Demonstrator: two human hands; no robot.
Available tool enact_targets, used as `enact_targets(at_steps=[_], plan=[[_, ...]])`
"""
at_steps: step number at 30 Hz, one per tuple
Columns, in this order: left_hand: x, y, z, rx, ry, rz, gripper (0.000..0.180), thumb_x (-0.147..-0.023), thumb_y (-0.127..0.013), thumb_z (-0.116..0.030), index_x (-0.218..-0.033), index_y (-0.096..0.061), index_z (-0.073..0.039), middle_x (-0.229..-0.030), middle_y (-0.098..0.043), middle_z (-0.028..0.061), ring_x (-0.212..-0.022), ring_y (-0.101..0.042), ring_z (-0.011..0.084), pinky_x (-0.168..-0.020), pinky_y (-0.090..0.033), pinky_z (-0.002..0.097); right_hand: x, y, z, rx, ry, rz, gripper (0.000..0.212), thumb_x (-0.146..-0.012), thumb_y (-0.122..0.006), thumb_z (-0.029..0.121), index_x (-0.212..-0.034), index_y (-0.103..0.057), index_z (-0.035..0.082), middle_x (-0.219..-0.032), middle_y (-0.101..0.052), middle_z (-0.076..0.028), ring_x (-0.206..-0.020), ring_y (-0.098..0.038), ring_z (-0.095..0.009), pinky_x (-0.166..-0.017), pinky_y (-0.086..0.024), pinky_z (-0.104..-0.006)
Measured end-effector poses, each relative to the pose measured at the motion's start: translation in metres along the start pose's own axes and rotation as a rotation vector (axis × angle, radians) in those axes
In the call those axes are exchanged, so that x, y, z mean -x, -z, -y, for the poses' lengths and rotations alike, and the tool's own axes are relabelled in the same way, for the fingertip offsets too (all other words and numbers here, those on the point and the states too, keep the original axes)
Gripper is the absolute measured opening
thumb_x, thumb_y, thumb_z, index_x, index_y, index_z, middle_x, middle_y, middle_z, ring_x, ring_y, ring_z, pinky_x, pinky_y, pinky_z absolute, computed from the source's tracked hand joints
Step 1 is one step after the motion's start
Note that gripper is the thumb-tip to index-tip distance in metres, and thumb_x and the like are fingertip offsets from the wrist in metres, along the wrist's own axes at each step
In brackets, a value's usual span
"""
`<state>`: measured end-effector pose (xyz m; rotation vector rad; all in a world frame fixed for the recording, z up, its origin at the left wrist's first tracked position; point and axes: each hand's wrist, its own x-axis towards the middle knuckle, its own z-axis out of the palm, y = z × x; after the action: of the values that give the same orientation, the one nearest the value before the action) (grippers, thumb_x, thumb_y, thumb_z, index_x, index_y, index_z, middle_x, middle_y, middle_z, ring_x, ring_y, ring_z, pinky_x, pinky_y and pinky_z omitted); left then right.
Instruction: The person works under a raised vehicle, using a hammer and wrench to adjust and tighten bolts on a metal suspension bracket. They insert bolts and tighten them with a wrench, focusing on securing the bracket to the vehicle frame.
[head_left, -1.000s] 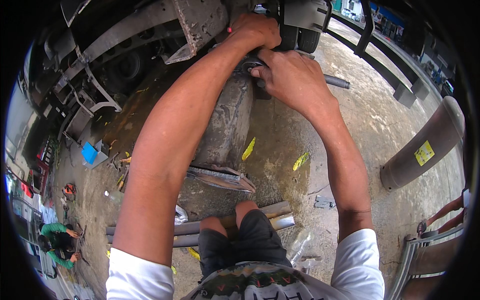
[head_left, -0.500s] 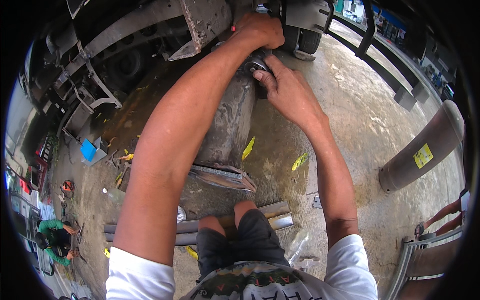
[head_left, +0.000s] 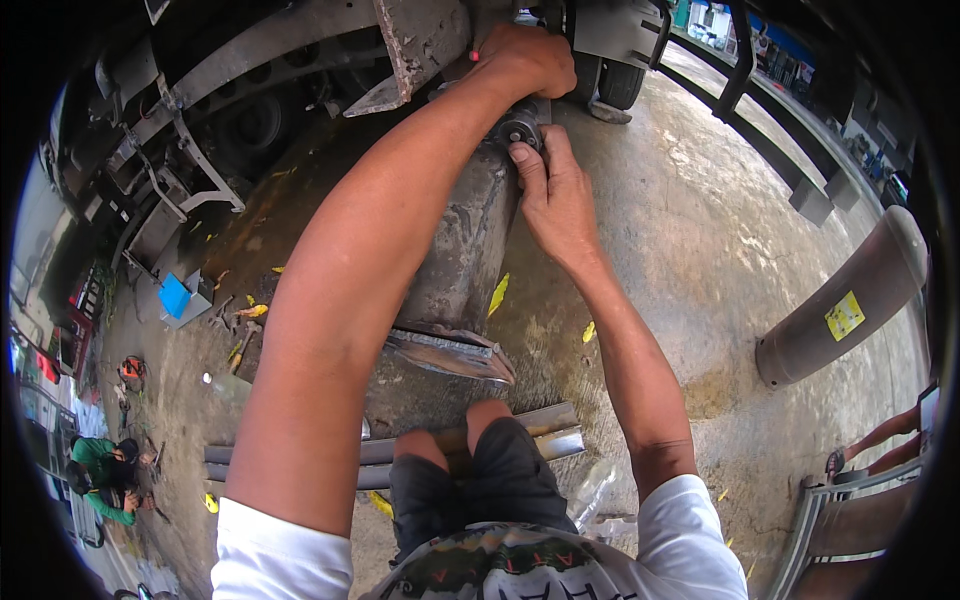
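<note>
Before me lies a long grey metal beam, its near end flanged. At its far end sits a round dark metal fitting with a stub in its middle. My right hand grips the fitting's right side, thumb in front and fingers curled around behind. Just beyond it, my left hand is closed in a fist. Whatever that fist holds is hidden by the hand; a small red tip shows beside it. My left forearm crosses over part of the beam.
A truck underside with a rusty bracket hangs close on the left; a tyre stands ahead. Metal channels lie by my knees. A brown cylinder stands right. Tools, a blue box and a crouching person are left.
My right hand has shifted slightly left and turned more upright, its forearm swinging inward. More of the round fitting shows now. My left fist has barely moved.
</note>
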<state>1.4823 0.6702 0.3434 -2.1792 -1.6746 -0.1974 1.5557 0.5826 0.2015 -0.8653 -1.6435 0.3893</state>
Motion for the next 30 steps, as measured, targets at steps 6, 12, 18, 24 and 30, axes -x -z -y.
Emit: enact_targets(at_steps=[6,12,18,24,30], plan=[[0.003,0.001,0.005,-0.001,0.003,0.039,0.044,-0.081,-0.058,-0.022,-0.119,-0.075,-0.009,-0.121,-0.073,0.0167,-0.113,-0.070,0.0356,-0.094,-0.055,0.0558,-0.040,0.057,0.065,0.785,0.176,0.392,0.029,-0.097,-0.065,0.031,-0.112,-0.068,0.007,-0.090,-0.072,-0.022,-0.091,-0.069,-0.042,-0.079,-0.052,-0.0549],[0.006,0.003,0.006,0.031,-0.012,-0.017,0.044,-0.080,-0.058,-0.019,-0.118,-0.075,-0.008,-0.121,-0.073,0.0164,-0.112,-0.070,0.0340,-0.096,-0.055,0.0537,-0.012,0.029,0.021,0.267,0.053,0.133,0.029,-0.101,-0.063,0.028,-0.115,-0.061,0.003,-0.093,-0.071,-0.021,-0.089,-0.071,-0.039,-0.080,-0.053,-0.0470],[0.001,0.002,0.000,-0.003,-0.025,0.012,0.044,-0.080,-0.057,-0.019,-0.119,-0.075,-0.008,-0.122,-0.072,0.0168,-0.113,-0.070,0.0337,-0.096,-0.055,0.0529,-0.002,0.009,0.000,0.040,0.023,0.068,0.027,-0.103,-0.059,0.025,-0.120,-0.053,0.005,-0.093,-0.069,-0.029,-0.097,-0.065,-0.050,-0.081,-0.048,-0.0559],[0.014,0.007,0.004,0.016,0.008,0.021,0.042,-0.083,-0.055,-0.025,-0.116,-0.075,-0.006,-0.121,-0.072,0.0188,-0.112,-0.070,0.0351,-0.098,-0.053,0.0481,-0.041,0.058,0.064,0.742,0.199,0.304,0.026,-0.095,-0.068,0.029,-0.097,-0.072,0.004,-0.090,-0.072,-0.023,-0.089,-0.071,-0.041,-0.078,-0.054,-0.0509],[0.001,0.005,-0.004,0.019,0.004,-0.004,0.043,-0.083,-0.055,-0.023,-0.119,-0.074,-0.008,-0.124,-0.071,0.0180,-0.114,-0.069,0.0362,-0.096,-0.054,0.0526,-0.009,0.022,-0.008,-0.001,0.083,0.032,0.027,-0.098,-0.066,0.027,-0.112,-0.064,0.004,-0.093,-0.072,-0.023,-0.092,-0.070,-0.044,-0.078,-0.054,-0.0470]])
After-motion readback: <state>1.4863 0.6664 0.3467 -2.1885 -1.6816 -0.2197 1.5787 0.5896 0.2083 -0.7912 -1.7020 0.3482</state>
